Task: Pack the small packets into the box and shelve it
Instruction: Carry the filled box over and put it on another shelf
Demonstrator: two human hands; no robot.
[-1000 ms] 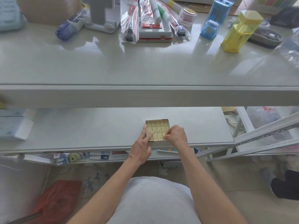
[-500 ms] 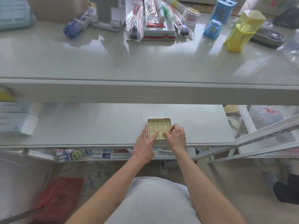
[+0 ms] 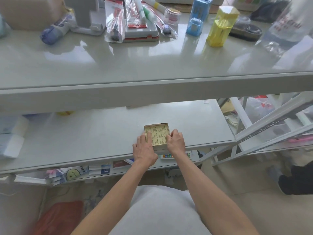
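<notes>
Snugly between hands (image 3: pixel 144 147) (image 3: pixel 175 142): box (image 3: pixel 156 125)

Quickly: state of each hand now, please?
Left hand: open, straight fingers resting on the pale yellow packets.
Right hand: curled fingers grip the small square cardboard box by its right wall.
</notes>
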